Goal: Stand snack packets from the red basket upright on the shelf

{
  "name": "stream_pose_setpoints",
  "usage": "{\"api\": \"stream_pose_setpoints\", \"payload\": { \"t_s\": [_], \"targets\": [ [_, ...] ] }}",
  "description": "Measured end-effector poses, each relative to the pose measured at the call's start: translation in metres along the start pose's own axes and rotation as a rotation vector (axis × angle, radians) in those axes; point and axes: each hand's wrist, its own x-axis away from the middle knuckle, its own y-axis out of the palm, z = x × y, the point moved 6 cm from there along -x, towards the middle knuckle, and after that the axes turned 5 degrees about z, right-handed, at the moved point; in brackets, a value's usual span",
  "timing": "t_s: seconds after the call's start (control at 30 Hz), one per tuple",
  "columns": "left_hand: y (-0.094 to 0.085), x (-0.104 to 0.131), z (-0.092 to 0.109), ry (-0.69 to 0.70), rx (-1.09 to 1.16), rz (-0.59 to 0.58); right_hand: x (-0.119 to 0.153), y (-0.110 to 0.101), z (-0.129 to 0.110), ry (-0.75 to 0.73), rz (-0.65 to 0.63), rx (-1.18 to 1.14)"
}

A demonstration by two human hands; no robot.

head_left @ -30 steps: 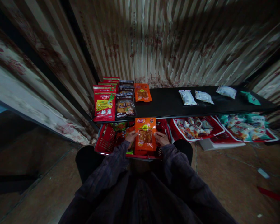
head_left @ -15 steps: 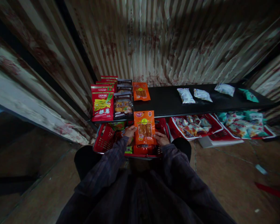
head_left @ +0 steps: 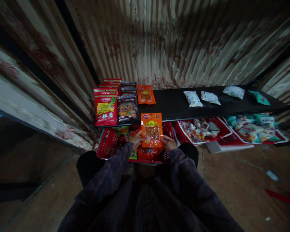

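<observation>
Between my two hands is an orange snack bag (head_left: pixel 151 130) with a clear window showing brown sticks, held upright over a red basket (head_left: pixel 101 148). My left hand (head_left: pixel 136 140) grips its left edge, and my right hand (head_left: pixel 168 142) grips its right edge. Below it, more orange and green packets lie in the basket. A matching orange bag (head_left: pixel 146 94) lies on the black shelf (head_left: pixel 169 104), beside black potato-chip bags (head_left: pixel 127 109) and red snack bags (head_left: pixel 105 111) lined up in rows.
Farther right on the shelf lie white packets (head_left: pixel 192 98) and a green packet (head_left: pixel 259 97). Below the shelf's right part stand a red basket of small packets (head_left: pixel 200 130) and another with green-white packets (head_left: pixel 253 129). A striped curtain (head_left: pixel 174 48) hangs behind.
Both hands have shifted the orange bag slightly to the right and up, and it has turned a little. The shelf goods stay as they were.
</observation>
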Motion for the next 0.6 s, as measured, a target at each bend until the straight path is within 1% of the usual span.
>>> {"api": "stream_pose_setpoints", "payload": {
  "t_s": [0.17,0.23,0.4,0.5,0.6],
  "targets": [
    [0.006,-0.003,0.003,0.08,0.038,-0.049,0.004,0.004,-0.008,-0.025,-0.006,-0.028],
    [0.006,-0.007,0.003,0.097,0.05,-0.048,0.007,0.006,-0.01,-0.026,-0.013,-0.058],
    [0.005,-0.016,0.001,0.134,0.048,0.038,0.009,0.009,-0.01,-0.012,-0.025,-0.132],
    [0.006,-0.019,0.003,0.162,0.053,0.073,0.006,0.009,-0.013,-0.038,-0.042,-0.138],
    [0.008,-0.021,0.007,0.16,0.036,0.118,0.003,0.01,-0.018,-0.071,-0.039,-0.127]
  ]
}}
